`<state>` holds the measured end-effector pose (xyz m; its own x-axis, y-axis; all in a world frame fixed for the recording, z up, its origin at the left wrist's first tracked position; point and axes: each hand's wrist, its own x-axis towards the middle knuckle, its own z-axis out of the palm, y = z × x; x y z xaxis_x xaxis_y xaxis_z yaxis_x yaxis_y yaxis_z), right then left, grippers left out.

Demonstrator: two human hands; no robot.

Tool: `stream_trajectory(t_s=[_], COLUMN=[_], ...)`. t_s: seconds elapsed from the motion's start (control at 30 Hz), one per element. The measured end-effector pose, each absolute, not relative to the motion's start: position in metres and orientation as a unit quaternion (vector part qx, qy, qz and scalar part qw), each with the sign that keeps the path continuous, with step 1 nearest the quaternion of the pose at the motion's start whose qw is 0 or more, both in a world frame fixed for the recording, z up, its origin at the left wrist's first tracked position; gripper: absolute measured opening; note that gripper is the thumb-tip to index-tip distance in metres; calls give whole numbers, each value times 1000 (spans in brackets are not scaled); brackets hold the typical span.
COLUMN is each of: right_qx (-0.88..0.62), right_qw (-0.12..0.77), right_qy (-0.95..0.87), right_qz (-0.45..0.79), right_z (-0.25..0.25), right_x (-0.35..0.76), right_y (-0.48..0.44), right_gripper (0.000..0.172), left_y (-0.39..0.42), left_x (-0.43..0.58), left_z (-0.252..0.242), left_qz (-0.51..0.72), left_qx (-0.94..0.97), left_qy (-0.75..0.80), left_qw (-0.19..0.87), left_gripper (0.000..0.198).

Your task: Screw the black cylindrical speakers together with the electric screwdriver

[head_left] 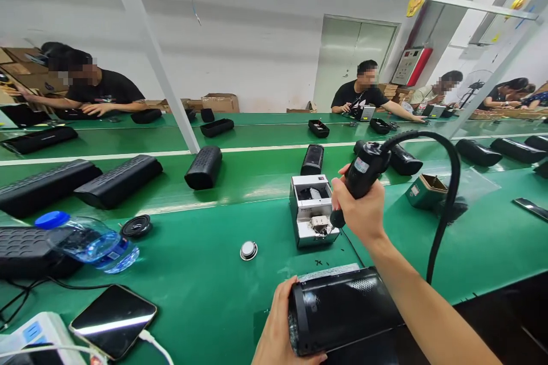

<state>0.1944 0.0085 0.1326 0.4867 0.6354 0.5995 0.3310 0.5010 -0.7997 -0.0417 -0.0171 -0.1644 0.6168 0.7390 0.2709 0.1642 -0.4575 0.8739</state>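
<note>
My right hand (362, 208) is wrapped round a black electric screwdriver (365, 166), whose thick cable loops away to the right. The screwdriver's lower end is at the right side of a white-and-grey screw feeder (299, 235); its bit is too small to make out. Nearer to me, my left hand (276, 325) grips the left end of a black speaker housing (346, 308), with fingers on top and thumb below. The housing lies on its side at the table's front edge, and my right forearm covers its right part. A small silver round part (248, 250) lies left of the feeder.
On the left are a water bottle (96, 242), a phone (115, 319), a power strip (32, 333) and a round black speaker driver (137, 226). Several black housings (120, 179) stand along the green belt. A small green box (423, 191) sits right. Co-workers (363, 91) sit opposite.
</note>
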Motion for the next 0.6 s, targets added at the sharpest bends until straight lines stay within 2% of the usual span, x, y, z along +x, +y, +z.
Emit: stream_trajectory(t_s=[0.33, 0.53, 0.6], right_qx=[-416, -443, -458], right_qw=[691, 664, 651], right_qy=[-549, -555, -556], right_qz=[220, 231, 239], right_z=[155, 141, 130], right_x=[156, 146, 140], right_y=[-49, -47, -44], right_gripper=[49, 51, 54], left_y=[-24, -17, -17], left_x=[-46, -46, -41], left_z=[-128, -127, -128], left_qz=[299, 269, 274], left_qx=[790, 783, 773], left_qy=[282, 274, 281], left_qw=[455, 490, 498], left_gripper=[137, 141, 135])
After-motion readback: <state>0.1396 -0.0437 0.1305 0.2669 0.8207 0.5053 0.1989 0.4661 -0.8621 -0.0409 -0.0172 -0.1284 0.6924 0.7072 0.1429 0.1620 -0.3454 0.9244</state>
